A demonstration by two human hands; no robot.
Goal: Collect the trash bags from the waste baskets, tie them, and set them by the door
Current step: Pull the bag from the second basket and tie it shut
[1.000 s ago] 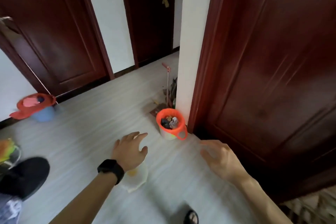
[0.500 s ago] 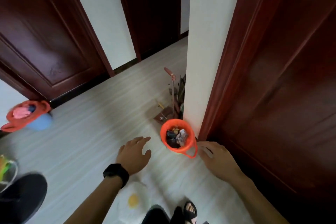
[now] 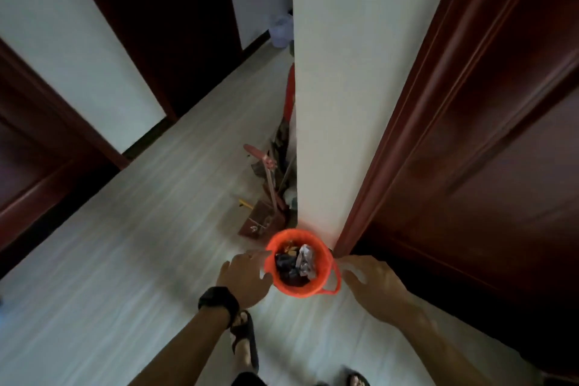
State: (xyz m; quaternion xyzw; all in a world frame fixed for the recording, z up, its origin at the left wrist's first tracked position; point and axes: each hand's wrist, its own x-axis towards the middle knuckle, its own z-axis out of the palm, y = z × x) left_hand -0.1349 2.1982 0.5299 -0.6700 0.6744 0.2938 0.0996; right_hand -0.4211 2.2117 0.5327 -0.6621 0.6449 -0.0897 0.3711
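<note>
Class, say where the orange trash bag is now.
Head view, lower centre: the orange trash bag stands on the floor at the white wall's foot, between the left hand and right hand.

Left hand [image 3: 244,277] and right hand [image 3: 372,283] close in on the orange trash bag [image 3: 324,288]

A second ago both hovered over the floor, short of the bag. Now they flank it: the left is at its left rim, too blurred to tell if it touches, and the right is just beside its right loop, fingers spread. The view has drawn nearer to the bag, and a sandalled foot [image 3: 246,341] now shows just below it.
</note>
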